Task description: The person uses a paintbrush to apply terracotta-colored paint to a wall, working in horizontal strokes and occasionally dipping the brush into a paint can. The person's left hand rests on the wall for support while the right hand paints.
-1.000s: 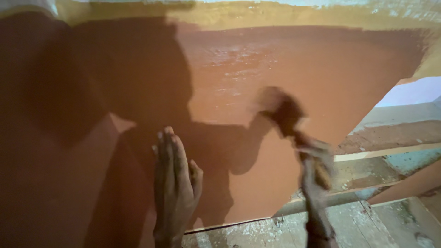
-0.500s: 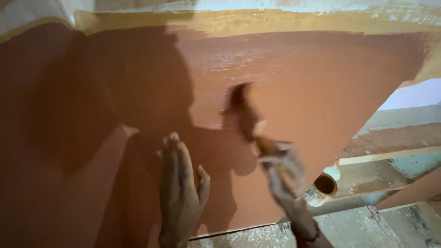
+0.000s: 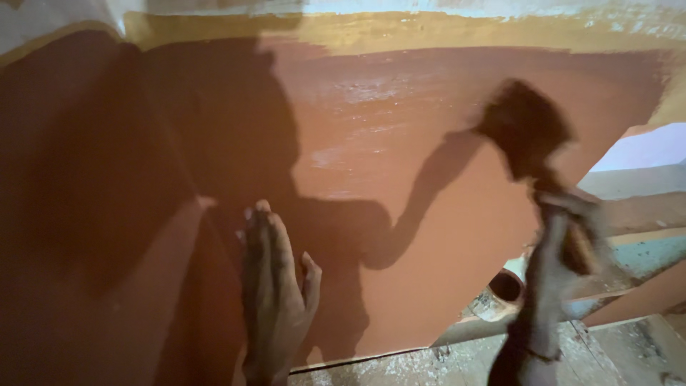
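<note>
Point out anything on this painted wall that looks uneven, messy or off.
The red-brown wall has a glossy, streaky patch near its top, shinier than the rest. The yellow band above has a wavy, ragged edge. The right hand holds a blurred brush; the left hand lies flat on the wall.

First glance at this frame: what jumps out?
The reddish-brown painted wall fills the view, with glossy wet streaks near its top centre and a large dark shadow of a person across its left half. At right, the right hand grips a blurred dark paintbrush raised to the wall. The left hand lies flat on the wall, lower centre.
</note>
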